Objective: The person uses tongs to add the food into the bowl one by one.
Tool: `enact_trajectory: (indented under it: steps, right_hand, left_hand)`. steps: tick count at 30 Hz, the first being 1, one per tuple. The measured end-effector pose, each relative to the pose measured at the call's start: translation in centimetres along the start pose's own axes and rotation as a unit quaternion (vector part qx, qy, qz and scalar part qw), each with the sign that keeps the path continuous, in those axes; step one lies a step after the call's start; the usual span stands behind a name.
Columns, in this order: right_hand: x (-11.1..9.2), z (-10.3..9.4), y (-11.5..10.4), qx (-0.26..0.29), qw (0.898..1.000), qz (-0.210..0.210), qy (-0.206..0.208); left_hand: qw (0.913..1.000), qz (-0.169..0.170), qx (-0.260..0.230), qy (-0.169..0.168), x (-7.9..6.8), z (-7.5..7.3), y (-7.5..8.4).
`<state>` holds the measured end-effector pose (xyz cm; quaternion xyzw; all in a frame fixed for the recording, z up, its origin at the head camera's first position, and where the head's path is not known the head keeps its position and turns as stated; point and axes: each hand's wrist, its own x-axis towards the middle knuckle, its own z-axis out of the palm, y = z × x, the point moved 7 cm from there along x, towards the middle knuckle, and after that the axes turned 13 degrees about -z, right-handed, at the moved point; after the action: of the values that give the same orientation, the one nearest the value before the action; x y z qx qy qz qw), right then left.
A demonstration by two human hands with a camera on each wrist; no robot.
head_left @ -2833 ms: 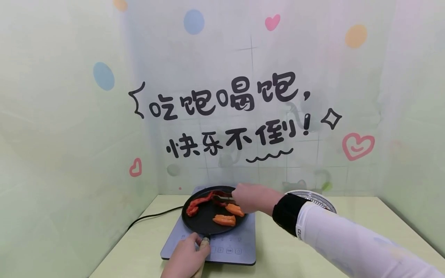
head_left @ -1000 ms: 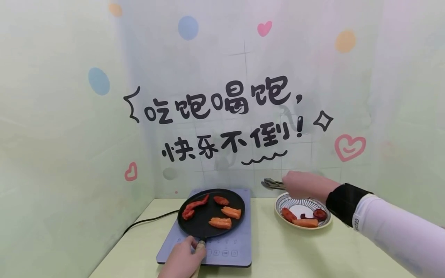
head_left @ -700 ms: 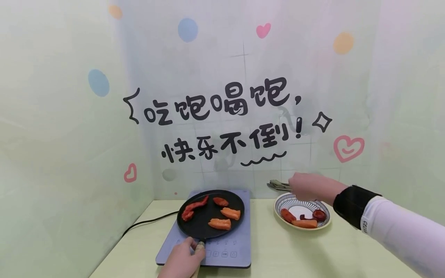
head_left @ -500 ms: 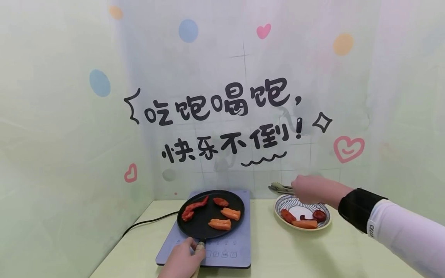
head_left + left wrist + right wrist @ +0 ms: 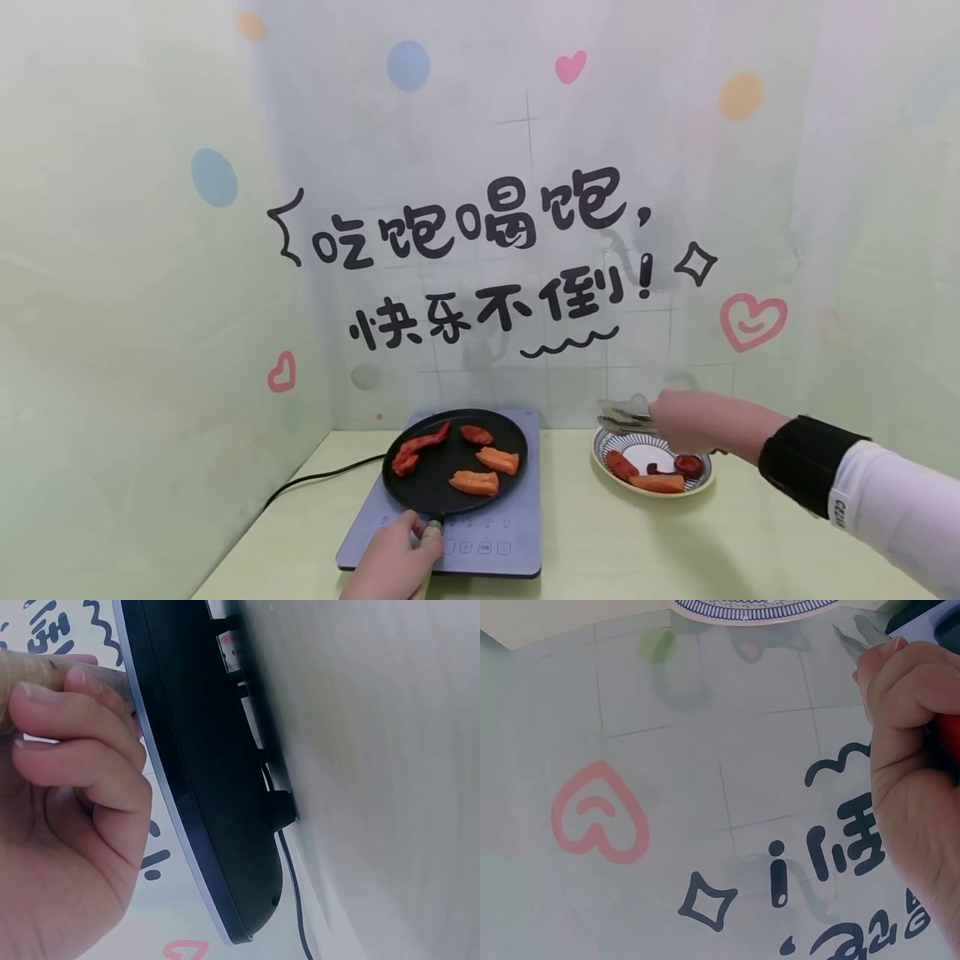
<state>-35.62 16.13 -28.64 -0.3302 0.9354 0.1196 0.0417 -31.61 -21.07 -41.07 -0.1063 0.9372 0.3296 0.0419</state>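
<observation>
My left hand [image 5: 393, 557] grips the wooden handle [image 5: 37, 679] of a flat black frying pan [image 5: 438, 492], fingers curled round it in the left wrist view. The pan lies on an induction cooker [image 5: 375, 533] and bears several pieces: a long red strip [image 5: 420, 446], a small red piece [image 5: 476, 434] and orange chunks [image 5: 475, 482]. My right hand [image 5: 693, 421] holds metal tongs [image 5: 626, 417] over the back of a patterned plate [image 5: 705, 483]. Nothing shows between the tongs' tips. On the plate sit red pieces [image 5: 621, 465] and an orange piece [image 5: 657, 483].
A black cable [image 5: 322, 473] runs left from the cooker along the pale table [image 5: 600, 550]. Printed wall sheets [image 5: 480, 367] close off the back and both sides. The cooker's dark underside [image 5: 202, 765] stands on short feet.
The right hand has gone from the pan to the plate with the tongs, then drifted right and a little lower. The small red piece lies free in the pan. The left hand keeps its grip.
</observation>
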Motion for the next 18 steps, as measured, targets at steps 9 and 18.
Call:
enact_trajectory:
  steps: [9, 18]
  right_hand:
    - [-1.1, 1.0, 0.2, 0.031, 1.0, 0.004, 0.001]
    - [-2.2, 1.8, 0.1, 0.103, 0.993, 0.053, -0.008]
  left_hand:
    - [0.9999, -0.014, 0.001, -0.004, -0.4, 0.0, 0.1]
    - [0.9998, -0.015, -0.001, -0.01, -0.5, 0.0, 0.1]
